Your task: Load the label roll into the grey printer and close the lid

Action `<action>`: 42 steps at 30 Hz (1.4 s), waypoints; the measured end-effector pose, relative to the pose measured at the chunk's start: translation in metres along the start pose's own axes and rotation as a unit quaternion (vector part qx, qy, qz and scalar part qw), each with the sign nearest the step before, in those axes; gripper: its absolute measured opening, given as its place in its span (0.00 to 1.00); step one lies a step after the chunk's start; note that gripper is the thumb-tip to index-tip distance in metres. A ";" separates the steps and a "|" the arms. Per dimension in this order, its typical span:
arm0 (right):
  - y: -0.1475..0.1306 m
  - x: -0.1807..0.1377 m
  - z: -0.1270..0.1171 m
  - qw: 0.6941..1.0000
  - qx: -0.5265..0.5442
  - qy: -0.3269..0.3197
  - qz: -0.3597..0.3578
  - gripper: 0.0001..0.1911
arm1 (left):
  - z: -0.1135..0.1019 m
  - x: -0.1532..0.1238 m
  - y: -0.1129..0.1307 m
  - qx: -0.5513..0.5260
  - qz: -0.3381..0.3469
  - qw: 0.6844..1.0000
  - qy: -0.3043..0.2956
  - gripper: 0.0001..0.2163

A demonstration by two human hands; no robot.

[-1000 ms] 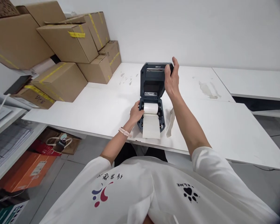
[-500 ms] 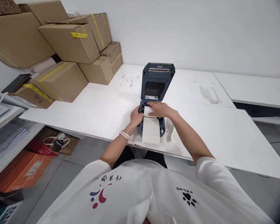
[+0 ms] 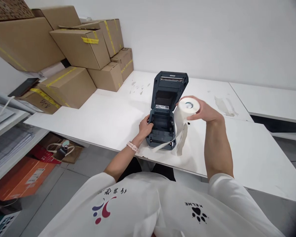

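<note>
A dark label printer (image 3: 160,135) stands on the white table with its lid (image 3: 169,87) tipped back, so its roll bay shows bare. My left hand (image 3: 145,127) grips the printer's left edge, thumb on the inside. In my right hand (image 3: 203,110) is a white label roll (image 3: 187,107), held just right of the printer and tilted so its core faces up. A loose end of the label strip trails from the roll across the printer's front right. Beside the printer's right side, a narrow paper strip (image 3: 182,143) lies on the table.
Cardboard boxes (image 3: 69,85) with yellow tape are stacked on the table (image 3: 108,112) at the left. A shelf (image 3: 17,121) with papers stands lower left, near an orange box (image 3: 24,177) on the floor. A white wall (image 3: 212,39) runs behind the table.
My right hand has lifted the label roll out of the printer and carried it to the right, its strip trailing. My left hand stays on the printer's left side.
</note>
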State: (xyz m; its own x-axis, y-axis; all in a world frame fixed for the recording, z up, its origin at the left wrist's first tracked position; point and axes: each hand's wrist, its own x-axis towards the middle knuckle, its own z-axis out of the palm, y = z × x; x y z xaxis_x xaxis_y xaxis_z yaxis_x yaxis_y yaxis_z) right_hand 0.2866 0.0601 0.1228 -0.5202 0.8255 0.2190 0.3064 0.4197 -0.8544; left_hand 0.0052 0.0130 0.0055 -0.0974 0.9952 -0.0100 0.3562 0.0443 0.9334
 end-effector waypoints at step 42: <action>-0.013 0.027 0.084 0.954 -0.270 -0.125 0.028 0.20 | 0.005 0.005 -0.013 -0.087 -0.017 0.996 0.000 0.33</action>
State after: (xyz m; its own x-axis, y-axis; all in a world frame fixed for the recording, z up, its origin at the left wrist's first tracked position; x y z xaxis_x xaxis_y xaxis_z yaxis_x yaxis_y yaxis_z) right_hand 0.2019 0.0457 0.1001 -0.6443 0.7647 0.0027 0.6706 0.5667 -0.4786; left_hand 0.0052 0.0181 -0.0082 -0.1064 0.9934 -0.0420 0.1866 0.0614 0.9805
